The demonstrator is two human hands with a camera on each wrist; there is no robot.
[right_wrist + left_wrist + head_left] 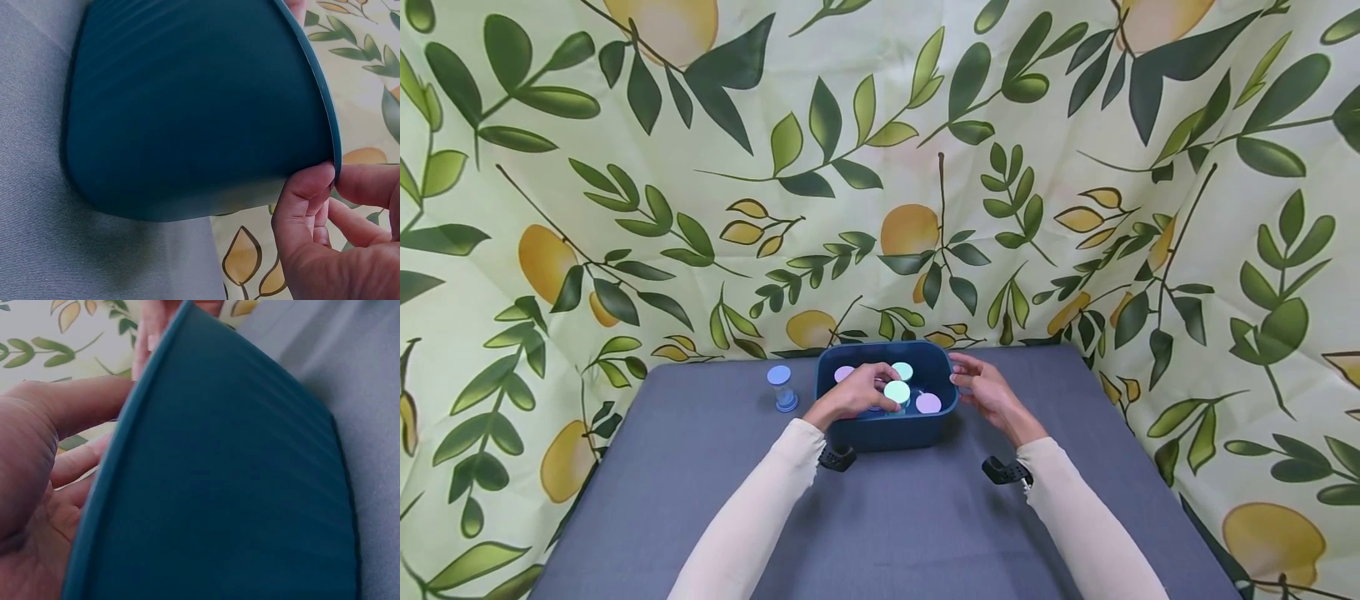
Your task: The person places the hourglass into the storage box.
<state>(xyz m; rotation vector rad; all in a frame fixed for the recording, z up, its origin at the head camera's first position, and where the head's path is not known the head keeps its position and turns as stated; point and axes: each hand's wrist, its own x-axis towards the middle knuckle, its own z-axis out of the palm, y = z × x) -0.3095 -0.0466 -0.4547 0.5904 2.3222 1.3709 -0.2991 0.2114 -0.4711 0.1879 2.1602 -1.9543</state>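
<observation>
A dark blue plastic bin [891,433] stands on the table, with several sand timers inside showing mint and lilac caps. My left hand [859,393] reaches over the near rim and holds a mint-capped sand timer [897,392] between thumb and fingers. In the left wrist view the bin wall [231,456] hides that timer, and only part of the left hand [37,469] shows. At the bin's right end, my right hand [988,392] pinches the rim; the right wrist view shows its fingertips [315,179] against the bin's edge [334,134].
A blue sand timer [782,389] stands upright on the table left of the bin. Inside the bin are another mint cap [902,370] and lilac caps [928,403]. Behind the grey table [895,517] hangs a leaf-and-fruit patterned cloth [850,250].
</observation>
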